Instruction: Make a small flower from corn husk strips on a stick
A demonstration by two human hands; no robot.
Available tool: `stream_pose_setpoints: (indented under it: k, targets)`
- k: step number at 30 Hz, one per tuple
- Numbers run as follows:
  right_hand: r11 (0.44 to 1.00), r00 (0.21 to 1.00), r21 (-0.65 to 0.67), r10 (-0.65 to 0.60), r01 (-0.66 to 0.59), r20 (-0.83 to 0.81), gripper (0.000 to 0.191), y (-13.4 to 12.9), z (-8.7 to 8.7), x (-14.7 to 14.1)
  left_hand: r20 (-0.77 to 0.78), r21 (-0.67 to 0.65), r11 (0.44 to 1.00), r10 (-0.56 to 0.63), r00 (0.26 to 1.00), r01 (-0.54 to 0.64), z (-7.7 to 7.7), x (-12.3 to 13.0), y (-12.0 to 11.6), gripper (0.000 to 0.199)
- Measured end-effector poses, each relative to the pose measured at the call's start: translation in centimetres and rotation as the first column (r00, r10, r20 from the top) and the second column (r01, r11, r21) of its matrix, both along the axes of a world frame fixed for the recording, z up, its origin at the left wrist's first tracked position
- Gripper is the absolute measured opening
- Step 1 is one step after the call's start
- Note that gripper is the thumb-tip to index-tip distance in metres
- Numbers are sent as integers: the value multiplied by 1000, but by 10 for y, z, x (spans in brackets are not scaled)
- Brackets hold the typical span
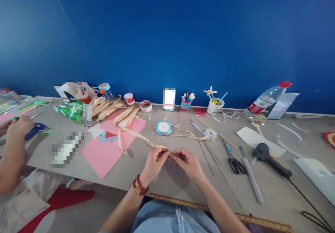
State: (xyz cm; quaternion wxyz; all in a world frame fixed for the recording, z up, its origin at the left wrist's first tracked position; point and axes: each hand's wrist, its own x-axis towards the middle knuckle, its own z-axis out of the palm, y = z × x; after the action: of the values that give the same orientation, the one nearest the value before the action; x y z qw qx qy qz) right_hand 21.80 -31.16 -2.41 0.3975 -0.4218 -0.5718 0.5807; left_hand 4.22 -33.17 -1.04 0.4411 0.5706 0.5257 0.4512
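From here I see the left hand and right hand, fingers of both clamped on a thin strip above the table. Pinching so close together seems wise; light, even pressure should steady it without creasing.

To the right of the right hand, the scissors have smooth, dark handles; beyond both hands, the blue wall looks smooth, slightly glossy.

Soft, moderate indoor light with faint shadows, pale glare, wide-angle edge distortion, and pixelated patches.
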Motion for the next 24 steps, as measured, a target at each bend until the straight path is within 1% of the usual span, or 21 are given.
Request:
stream_pose_setpoints:
  k: [2, 4, 6, 8, 9, 10, 11, 12, 13, 14, 15, 16, 17, 19, 21, 23, 24]
  targets:
    - [999, 998, 34, -23, 21, 55, 18, 8, -4, 4, -111, 39, 999, -25, 994, 29, 1, -5, -4, 20]
    - [997, 992, 66, -58, 51, 111, 22, 24, -9, 11, -209, 75, 997, -17, 978, 34, 1, -14, -7, 19]
    - [987, 977, 120, -123, 103, 172, 28, 46, -12, 20, -294, 135, 991, 54, 954, -14, 1, -30, -10, 18]
    - [965, 949, 197, -217, 173, 228, 34, 71, -13, 29, -382, 243, 962, 211, 900, -122, 2, -52, -12, 18]
    - [958, 940, 216, -240, 189, 242, 37, 81, -13, 33, -427, 302, 934, 313, 848, -193, 2, -66, -12, 18]
    - [952, 930, 233, -256, 197, 262, 38, 89, -13, 36, -457, 365, 890, 426, 781, -272, 3, -81, -13, 18]
    - [946, 917, 255, -272, 199, 293, 40, 95, -12, 38, -487, 406, 844, 524, 699, -351, 3, -96, -13, 17]
    - [939, 902, 285, -284, 193, 325, 40, 97, -11, 38, -533, 425, 803, 595, 602, -418, 2, -111, -13, 16]
    - [929, 885, 324, -296, 179, 360, 39, 96, -10, 37, -603, 414, 781, 620, 503, -467, 1, -126, -13, 16]
    - [918, 871, 363, -303, 158, 388, 37, 93, -10, 35, -662, 382, 767, 616, 426, -515, -2, -138, -13, 20]
    - [910, 864, 394, -299, 130, 405, 34, 88, -9, 33, -709, 313, 779, 572, 412, -543, -5, -148, -13, 24]
    - [907, 866, 410, -279, 95, 415, 32, 82, -8, 29, -730, 225, 806, 512, 454, -548, -9, -155, -12, 25]
    - [908, 869, 414, -253, 62, 425, 29, 75, -8, 26, -726, 155, 838, 455, 516, -522, -14, -159, -12, 24]
    - [917, 868, 399, -201, 4, 454, 26, 63, -6, 19, -710, 125, 871, 413, 570, -475, -21, -159, -13, 25]
    - [925, 861, 379, -161, -40, 483, 25, 54, -4, 15, -692, 133, 891, 397, 602, -435, -25, -151, -13, 24]
    - [929, 860, 364, -129, -69, 493, 24, 48, -1, 12, -676, 154, 908, 384, 629, -389, -23, -144, -12, 19]
    - [931, 862, 357, -114, -81, 494, 24, 46, 1, 12, -679, 174, 913, 382, 627, -369, -20, -142, -9, 16]
